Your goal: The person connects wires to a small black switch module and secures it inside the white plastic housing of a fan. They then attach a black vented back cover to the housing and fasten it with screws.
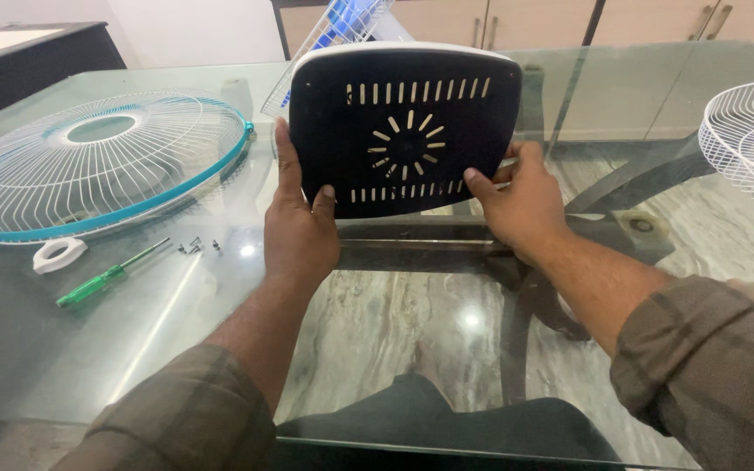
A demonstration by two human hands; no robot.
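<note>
Both hands hold a black plastic fan base cover [405,126] upright above the glass surface [176,331], its slotted underside facing the camera. The cover is roughly square with rounded corners, a white rim along its top edge, two rows of short slots and a ring of radiating slots at its middle.

The left hand [298,222] grips the cover's left edge: the fingers run up along the side, and the thumb presses flat on the black face near the lower left corner. The right hand [517,196] clasps the lower right corner, thumb on the face beside the lower row of slots, the other fingers curled behind the edge. Both hands are closed on the cover, neither slack.

To the left on the surface lies a white wire fan guard [98,161] with a teal rim, flat and well apart from the hands. Near its lower edge sit a white plastic ring piece [58,255], a green-handled screwdriver [111,275] and a few small screws [198,247]. A second white wire guard [752,139] shows at the right edge, and another wire grille [333,35] rises behind the cover.
</note>
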